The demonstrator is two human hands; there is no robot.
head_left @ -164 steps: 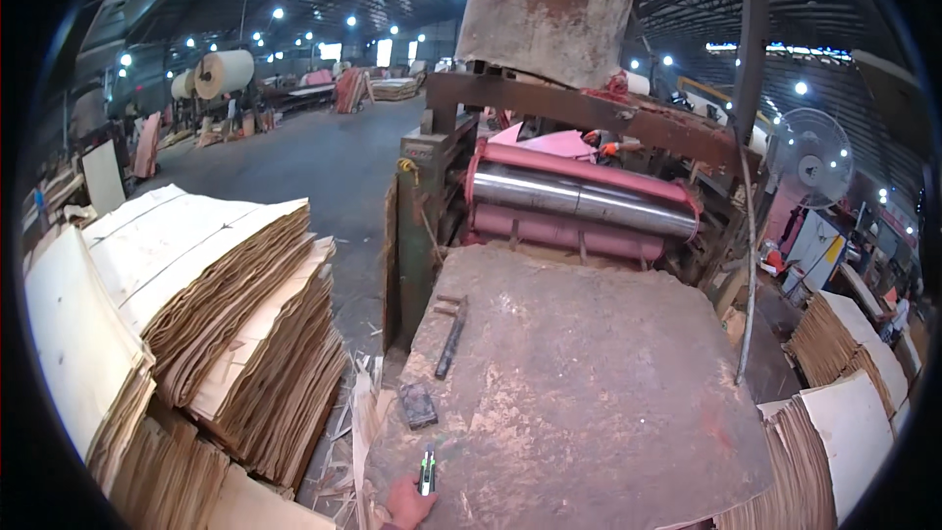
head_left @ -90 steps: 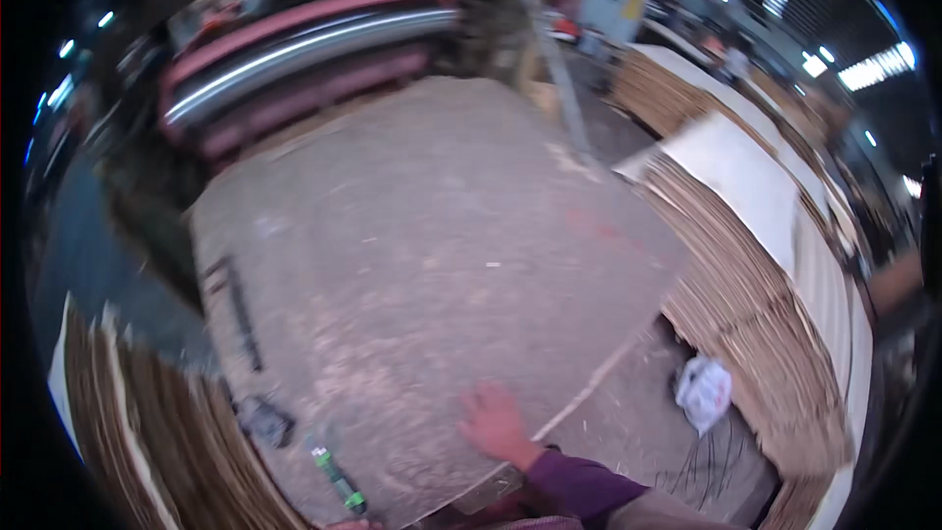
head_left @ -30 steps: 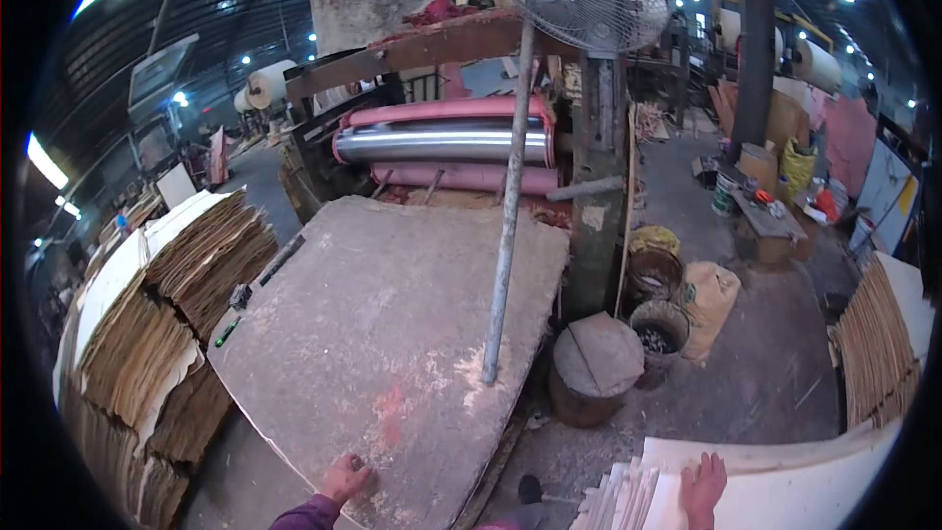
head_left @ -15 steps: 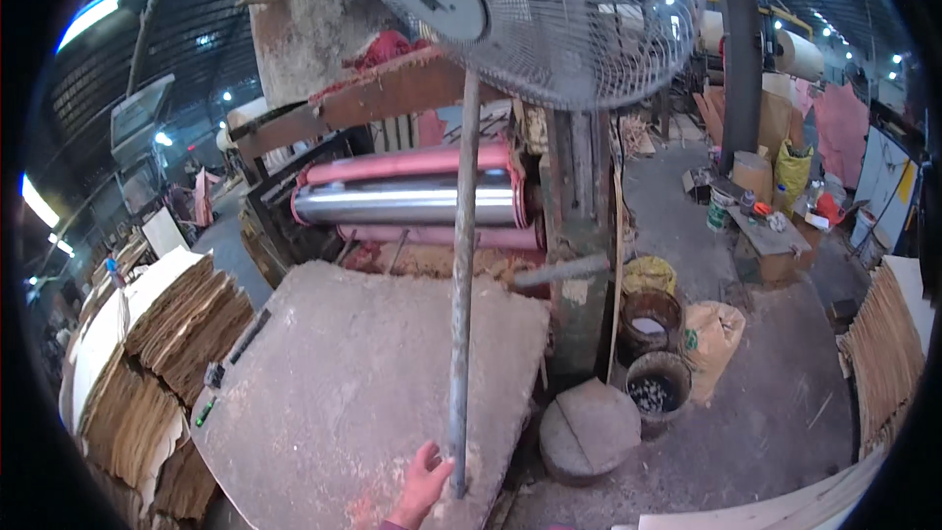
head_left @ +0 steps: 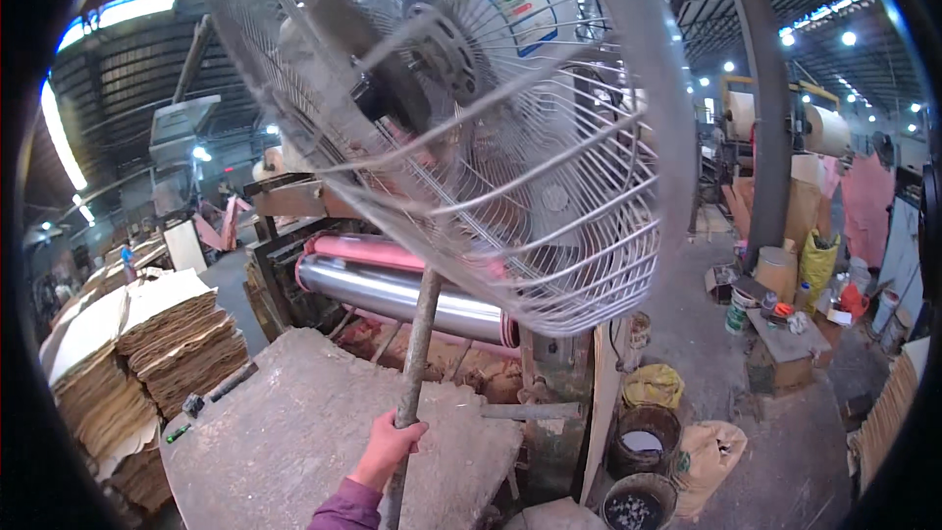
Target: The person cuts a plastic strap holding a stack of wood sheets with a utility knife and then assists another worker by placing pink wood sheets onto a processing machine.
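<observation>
My left hand [head_left: 386,449] reaches in from the lower edge in a purple sleeve. Its fingers are wrapped round the grey metal pole [head_left: 419,353] of a large fan. Above the hand, the fan's wire cage [head_left: 589,226] fills the upper middle of the view, tilted and partly blurred. Through its wires I see the dark hub and a label on a pale surface. A broad, dusty board [head_left: 294,432] lies beneath the hand and pole. My right hand is out of view.
Behind the board stands a machine with a shiny metal roller [head_left: 392,292] and pink rollers. Stacked brown sheets [head_left: 186,348] are at the left. To the right are buckets [head_left: 643,440], a paper sack [head_left: 708,466], a yellow bag [head_left: 654,386] and a dark post [head_left: 770,118].
My left hand has gone from open beside the pole to wrapped round it. The fan's head now looms larger and lower, its pole leaning. The view has also shifted.
</observation>
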